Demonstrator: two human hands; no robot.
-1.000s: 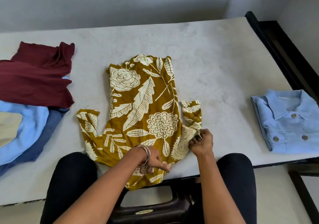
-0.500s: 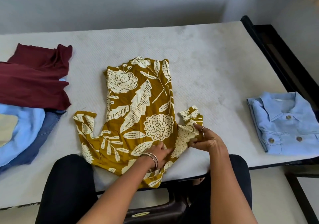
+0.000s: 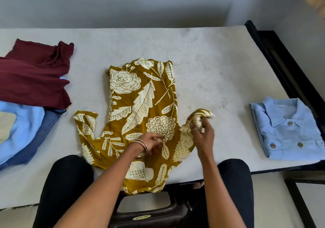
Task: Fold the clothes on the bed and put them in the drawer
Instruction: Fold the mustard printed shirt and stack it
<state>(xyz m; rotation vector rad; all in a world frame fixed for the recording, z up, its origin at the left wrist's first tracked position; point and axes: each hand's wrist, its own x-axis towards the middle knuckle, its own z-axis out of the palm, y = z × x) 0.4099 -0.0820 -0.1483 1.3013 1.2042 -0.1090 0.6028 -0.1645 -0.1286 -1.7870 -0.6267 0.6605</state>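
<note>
A mustard top with a white flower and leaf print lies flat in the middle of the white mattress, its lower end hanging over the near edge. My right hand grips the top's bunched right sleeve and holds it raised off the mattress. My left hand, with bangles on the wrist, rests on the top's body near a printed flower, fingers loosely spread. The left sleeve lies spread out flat.
A folded light blue button shirt sits at the right edge of the mattress. At the left lies a pile: a maroon garment over light blue and denim pieces. A black bed frame borders the right. My knees and a dark stool are below.
My right hand has lifted the right sleeve up and bunched it. My left hand has slid up onto the top's body. The camera has moved a little closer.
</note>
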